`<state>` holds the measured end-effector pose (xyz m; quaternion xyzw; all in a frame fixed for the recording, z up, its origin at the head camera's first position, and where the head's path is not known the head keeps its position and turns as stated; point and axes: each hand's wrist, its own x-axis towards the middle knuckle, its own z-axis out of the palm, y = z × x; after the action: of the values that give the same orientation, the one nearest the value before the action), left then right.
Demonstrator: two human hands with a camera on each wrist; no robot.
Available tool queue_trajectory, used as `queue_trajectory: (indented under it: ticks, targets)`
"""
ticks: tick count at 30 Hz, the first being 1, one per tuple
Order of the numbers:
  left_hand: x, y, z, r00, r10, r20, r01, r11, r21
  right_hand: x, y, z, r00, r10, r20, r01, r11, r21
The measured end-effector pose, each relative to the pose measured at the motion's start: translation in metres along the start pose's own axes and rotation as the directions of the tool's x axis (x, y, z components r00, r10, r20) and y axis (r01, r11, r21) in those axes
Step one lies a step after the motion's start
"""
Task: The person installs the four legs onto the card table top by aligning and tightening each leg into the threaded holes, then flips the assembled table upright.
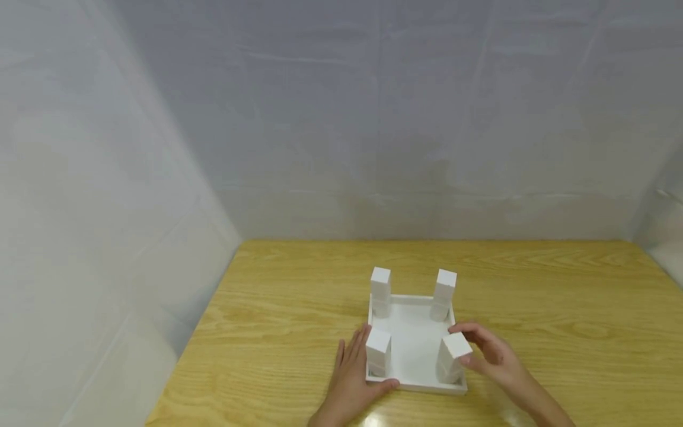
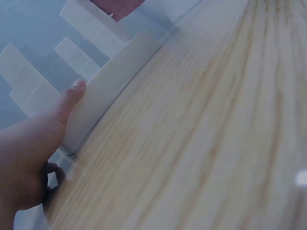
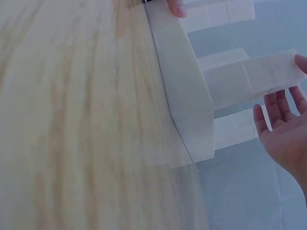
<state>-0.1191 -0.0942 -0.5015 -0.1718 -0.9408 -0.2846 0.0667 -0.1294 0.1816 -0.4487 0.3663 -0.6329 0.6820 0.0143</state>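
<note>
A shallow white tray (image 1: 432, 389) lies on the table with a stack of white blocks at each corner. My right hand (image 1: 498, 362) pinches the top block (image 1: 456, 344) of the near-right stack between thumb and fingertips. That block looks slightly turned on the ones below; the right wrist view shows the same stack (image 3: 254, 75) sideways. My left hand (image 1: 351, 379) rests against the tray's near-left corner, fingers stretched along its left side. Its thumb (image 2: 72, 96) presses the front wall. Beside it stands the near-left stack (image 1: 379, 353).
Two more block stacks stand at the tray's far corners, one far left (image 1: 380, 290) and one far right (image 1: 444, 293). The wooden table (image 1: 277, 308) reaches back to a pale sheet wall (image 1: 405, 148). Another sheet (image 1: 80, 237) hangs along the left.
</note>
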Motion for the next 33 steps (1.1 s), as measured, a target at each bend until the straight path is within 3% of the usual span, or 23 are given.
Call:
queue_trajectory:
  ticks: [3,6,10,13,16,25,33]
  targets:
    - [0.0,0.0,0.0,1.0,-0.004,0.006,0.004,1.0,-0.001,0.0,0.001,0.004,0.996,-0.039,-0.083,0.027,0.989,-0.148]
    - [0.0,0.0,0.0,1.0,-0.006,0.008,0.006,1.0,-0.003,0.001,0.001,0.005,0.994,-0.085,-0.062,0.073,0.981,-0.182]
    - [0.001,0.001,0.0,1.0,-0.01,0.008,0.01,1.0,-0.002,0.003,0.001,0.0,0.993,-0.092,0.079,0.095,0.995,-0.04]
    - [0.0,0.001,0.001,1.0,-0.012,0.008,0.012,1.0,-0.004,0.001,0.001,-0.004,0.989,-0.032,0.146,0.018,0.995,0.097]
    - [0.0,0.001,0.001,1.0,-0.008,0.005,0.008,1.0,-0.003,-0.003,0.003,-0.008,0.987,0.019,0.16,-0.045,0.987,0.157]
    - [0.0,0.001,0.001,1.0,0.004,-0.004,-0.004,1.0,0.004,-0.001,-0.003,-0.005,0.99,0.023,0.142,-0.048,0.983,0.177]
    - [0.0,0.001,0.001,1.0,0.001,-0.007,-0.001,1.0,-0.016,-0.002,0.002,-0.006,0.974,-0.063,0.217,0.02,0.98,0.196]
